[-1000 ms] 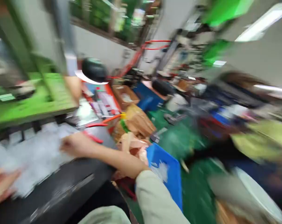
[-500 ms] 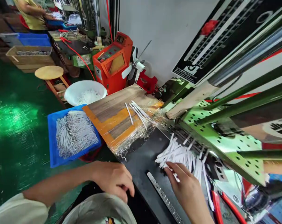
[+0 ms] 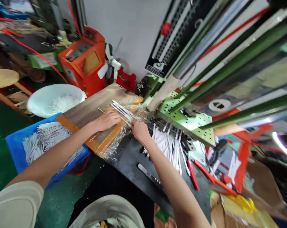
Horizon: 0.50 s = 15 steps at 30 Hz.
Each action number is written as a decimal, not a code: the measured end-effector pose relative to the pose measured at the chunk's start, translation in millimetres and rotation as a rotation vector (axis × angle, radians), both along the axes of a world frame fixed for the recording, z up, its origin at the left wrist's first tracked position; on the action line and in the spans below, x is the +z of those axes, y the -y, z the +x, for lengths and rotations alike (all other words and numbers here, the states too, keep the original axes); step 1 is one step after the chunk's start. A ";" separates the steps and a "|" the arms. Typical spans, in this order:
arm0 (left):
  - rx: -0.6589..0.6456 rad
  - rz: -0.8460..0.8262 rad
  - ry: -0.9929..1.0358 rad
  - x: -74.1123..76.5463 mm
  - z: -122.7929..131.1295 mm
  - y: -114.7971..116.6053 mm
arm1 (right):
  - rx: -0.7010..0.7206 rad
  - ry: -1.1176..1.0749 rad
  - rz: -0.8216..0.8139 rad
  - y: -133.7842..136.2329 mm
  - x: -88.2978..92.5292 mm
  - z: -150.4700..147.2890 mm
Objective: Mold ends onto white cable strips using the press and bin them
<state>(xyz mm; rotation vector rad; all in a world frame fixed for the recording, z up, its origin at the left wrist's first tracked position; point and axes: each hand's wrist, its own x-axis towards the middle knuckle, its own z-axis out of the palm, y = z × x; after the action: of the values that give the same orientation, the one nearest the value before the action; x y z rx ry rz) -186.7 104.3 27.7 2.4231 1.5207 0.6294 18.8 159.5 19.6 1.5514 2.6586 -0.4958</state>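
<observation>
Several thin white strips (image 3: 121, 108) lie side by side on the wooden board (image 3: 86, 107) with orange tape. My left hand (image 3: 109, 120) rests on the board beside them, fingers bent together at a strip; the tip of a thin strip shows behind the hand. Closed at the board's right edge, my right hand (image 3: 140, 131) pinches the near end of a white strip, its fingertips partly hidden. Right of that wrist, a loose pile of white strips (image 3: 165, 142) covers part of the black worktop (image 3: 126, 161). A slotted metal bar (image 3: 149, 174) lies below my right forearm.
A green perforated machine plate (image 3: 188, 118) and its posts rise behind the pile. Red-handled pliers (image 3: 193, 175) lie at right. Left of the board are a blue tray (image 3: 15, 155) of strips and a white basin (image 3: 36, 103); an orange machine (image 3: 86, 63) and fan (image 3: 115, 63) stand behind.
My right hand has left the pile for the strips at the board's edge. My left hand has risen from my lap onto the board. The view has swung to the right.
</observation>
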 end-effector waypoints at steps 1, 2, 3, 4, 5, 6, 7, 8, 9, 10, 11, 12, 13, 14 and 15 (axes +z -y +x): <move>-0.021 0.003 0.017 -0.6 2.2 1.4 | -0.008 -0.015 -0.022 7.8 3.1 13.7; -0.043 0.013 0.045 -1.7 5.3 3.0 | -0.010 -0.038 -0.046 16.6 6.5 30.8; -0.062 0.033 0.083 -2.9 9.7 5.3 | -0.009 -0.078 -0.071 26.9 9.8 50.9; -0.078 0.059 0.131 -4.0 15.3 8.7 | -0.008 -0.137 -0.097 39.0 12.6 73.2; -0.085 0.095 0.182 -4.4 22.0 13.8 | -0.013 -0.216 -0.119 53.1 14.6 96.7; -0.087 0.128 0.243 -4.2 29.7 20.6 | -0.034 -0.310 -0.139 69.0 15.6 120.2; -0.085 0.146 0.321 -3.2 38.2 28.9 | -0.073 -0.407 -0.164 86.4 15.5 142.8; -0.079 0.124 0.415 -1.9 47.4 38.0 | -0.134 -0.497 -0.190 104.5 14.2 163.4; -0.067 0.052 0.518 -0.5 57.6 47.1 | -0.209 -0.568 -0.215 122.3 11.9 181.3; -0.049 -0.061 0.623 0.5 68.6 55.6 | -0.279 -0.624 -0.227 139.1 8.5 196.0; -0.033 -0.198 0.722 0.7 80.6 62.8 | -0.333 -0.666 -0.220 154.1 4.3 207.1; -0.024 -0.331 0.804 -0.2 93.2 68.5 | -0.364 -0.697 -0.188 166.8 -0.5 214.5; -0.016 -0.431 0.859 -2.3 106.2 72.7 | -0.377 -0.724 -0.129 177.0 -5.5 218.5; -0.012 -0.488 0.886 -5.6 119.2 75.6 | -0.375 -0.747 -0.055 184.8 -10.6 219.6; -0.021 -0.489 0.889 -9.9 131.9 77.7 | -0.360 -0.763 0.015 190.1 -15.5 218.4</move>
<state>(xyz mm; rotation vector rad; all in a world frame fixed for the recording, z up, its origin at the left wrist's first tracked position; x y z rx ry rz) -54.8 26.6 17.8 1.4669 1.0796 1.0000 237.2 -30.6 4.1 2.2115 2.8301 -1.3222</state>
